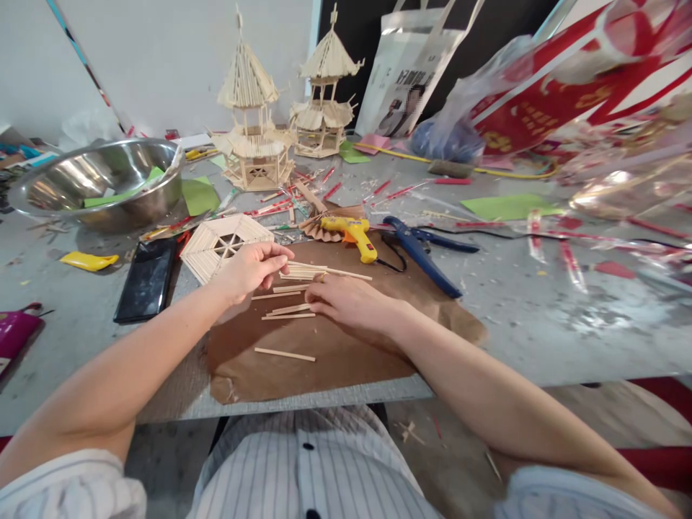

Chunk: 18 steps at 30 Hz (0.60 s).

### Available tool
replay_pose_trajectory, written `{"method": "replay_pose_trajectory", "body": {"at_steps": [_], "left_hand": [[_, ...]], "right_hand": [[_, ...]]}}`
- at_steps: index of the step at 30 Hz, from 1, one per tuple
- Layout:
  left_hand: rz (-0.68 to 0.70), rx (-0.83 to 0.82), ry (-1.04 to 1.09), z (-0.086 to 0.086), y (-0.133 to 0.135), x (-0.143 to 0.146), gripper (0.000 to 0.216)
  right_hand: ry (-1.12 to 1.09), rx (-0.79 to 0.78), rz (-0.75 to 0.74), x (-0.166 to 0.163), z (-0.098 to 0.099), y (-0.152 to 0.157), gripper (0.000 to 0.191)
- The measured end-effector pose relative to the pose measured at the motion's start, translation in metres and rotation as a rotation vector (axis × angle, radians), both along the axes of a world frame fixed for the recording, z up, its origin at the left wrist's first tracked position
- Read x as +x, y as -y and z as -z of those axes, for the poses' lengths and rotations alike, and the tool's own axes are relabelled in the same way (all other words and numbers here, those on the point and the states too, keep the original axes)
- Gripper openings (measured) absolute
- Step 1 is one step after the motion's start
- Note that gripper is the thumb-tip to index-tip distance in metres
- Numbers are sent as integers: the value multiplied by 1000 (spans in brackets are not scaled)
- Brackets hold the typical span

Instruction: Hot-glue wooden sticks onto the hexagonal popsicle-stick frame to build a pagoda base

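Observation:
My left hand hovers at the right edge of a flat octagonal stick panel with spokes in its middle. Its thumb and fingertips are pinched together; anything between them is too small to make out. Palm down, my right hand has its curled fingertips on the ends of thin wooden sticks, partly covering them. More sticks lie in a loose pile between the hands. One single stick rests closer to me on the brown paper sheet.
Behind the sheet are a yellow glue gun and blue-handled pliers. Two stick pagodas stand at the back. A phone, yellow cutter and metal bowl are left; bags and scraps clutter the right.

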<state>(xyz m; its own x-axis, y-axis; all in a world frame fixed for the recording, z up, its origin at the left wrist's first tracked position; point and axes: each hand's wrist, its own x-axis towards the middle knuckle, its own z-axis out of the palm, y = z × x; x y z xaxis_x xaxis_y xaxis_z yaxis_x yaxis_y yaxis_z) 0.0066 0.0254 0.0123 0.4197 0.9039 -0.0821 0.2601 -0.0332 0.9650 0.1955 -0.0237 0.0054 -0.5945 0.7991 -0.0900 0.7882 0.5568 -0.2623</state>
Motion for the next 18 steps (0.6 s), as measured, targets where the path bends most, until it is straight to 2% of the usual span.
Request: {"method": "replay_pose_trajectory", "body": {"at_steps": [4,8,10,13,18], "left_hand": [[84,155,-233,-1,-1,-3,23],[238,471,-674,-3,2,-5,28],[295,596,-820,-4,5,-5,30],[325,665,-919,-3,8,-3,31],[328,656,-1073,-7,11,-1,27]], "right_hand": [[4,-28,26,0,0,1,16],[-4,-53,35,1,1,0,14],[-4,-52,35,1,2,-1,13],[1,-49,47,0,2,0,13],[-26,-89,80,1,2,-1,12]]}}
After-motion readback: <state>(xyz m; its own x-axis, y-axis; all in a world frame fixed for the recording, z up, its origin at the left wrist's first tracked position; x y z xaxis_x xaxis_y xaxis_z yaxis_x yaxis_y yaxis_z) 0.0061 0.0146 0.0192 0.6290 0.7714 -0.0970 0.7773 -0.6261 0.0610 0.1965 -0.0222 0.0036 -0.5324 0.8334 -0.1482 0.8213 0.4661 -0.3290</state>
